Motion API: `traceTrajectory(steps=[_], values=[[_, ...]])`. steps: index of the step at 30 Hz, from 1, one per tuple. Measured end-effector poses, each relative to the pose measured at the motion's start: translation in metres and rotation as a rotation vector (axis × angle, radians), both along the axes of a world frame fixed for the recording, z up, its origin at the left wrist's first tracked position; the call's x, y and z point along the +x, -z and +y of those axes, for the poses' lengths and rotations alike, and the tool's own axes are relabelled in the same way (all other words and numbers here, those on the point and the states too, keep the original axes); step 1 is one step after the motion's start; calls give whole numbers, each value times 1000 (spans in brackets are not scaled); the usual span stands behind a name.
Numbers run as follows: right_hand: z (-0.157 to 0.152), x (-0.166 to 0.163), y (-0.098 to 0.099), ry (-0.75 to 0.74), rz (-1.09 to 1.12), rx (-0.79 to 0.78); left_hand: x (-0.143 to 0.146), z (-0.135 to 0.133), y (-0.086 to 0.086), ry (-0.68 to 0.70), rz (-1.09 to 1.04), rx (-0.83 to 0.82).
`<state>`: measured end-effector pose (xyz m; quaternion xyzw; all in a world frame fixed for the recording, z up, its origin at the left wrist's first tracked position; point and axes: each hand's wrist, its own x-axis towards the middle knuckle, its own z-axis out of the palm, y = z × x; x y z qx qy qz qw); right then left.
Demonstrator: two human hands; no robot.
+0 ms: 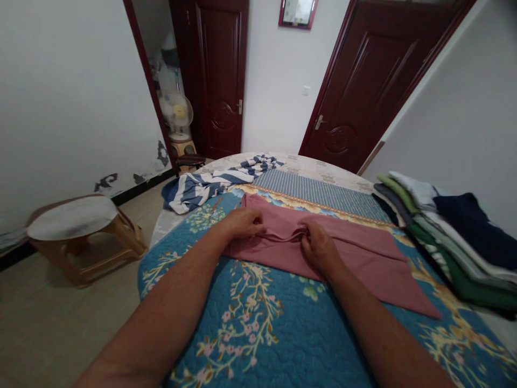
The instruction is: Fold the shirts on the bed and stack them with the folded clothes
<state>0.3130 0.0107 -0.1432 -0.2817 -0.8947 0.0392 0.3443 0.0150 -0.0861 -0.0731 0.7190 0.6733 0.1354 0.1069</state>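
Observation:
A pink garment lies lengthwise in a folded strip on a blue floral quilted cloth. My left hand is closed on its fabric near the left end, thumb and fingers pinching a fold. Farther right, my right hand grips the same raised fold, its fingers curled into the cloth. Between the two hands the fabric is bunched into a wavy ridge. To the right of my right hand the garment lies mostly flat, with a long crease and a pointed lower corner.
A crumpled blue-and-white striped garment lies at the table's far left. Several folded clothes form a stack at the right. A tan stool stands on the floor at left. Behind are a fan and dark red doors.

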Motion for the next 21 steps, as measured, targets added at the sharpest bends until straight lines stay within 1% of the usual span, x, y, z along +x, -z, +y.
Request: traceTrajectory(steps=[1,4,5,6,7,9,11,14,16,21], values=[[-2,-1,-1,-8,-14,6,-4,4,2,-81,-41,57],[-6,-5,-3,-44,-124,5,-19,19,8,-395,-157,227],[-8,-6,-4,-43,-156,-3,-24,24,9,-471,-203,251],[-9,-7,-5,-35,-177,-11,-28,30,10,-512,-257,256],[-11,-8,-6,-23,-186,-16,-32,35,11,-525,-318,251],[-13,-8,-8,-1,-187,-14,-38,47,14,-497,-458,236],[-14,-8,-8,6,-185,-3,-41,58,18,-492,-668,209],[-13,-7,-8,1,-180,17,-45,71,26,-560,-947,146],[-11,-6,-7,-11,-176,25,-48,75,32,-593,-1028,111],[-8,-6,-7,-57,-170,22,-59,78,39,-577,-1139,61]])
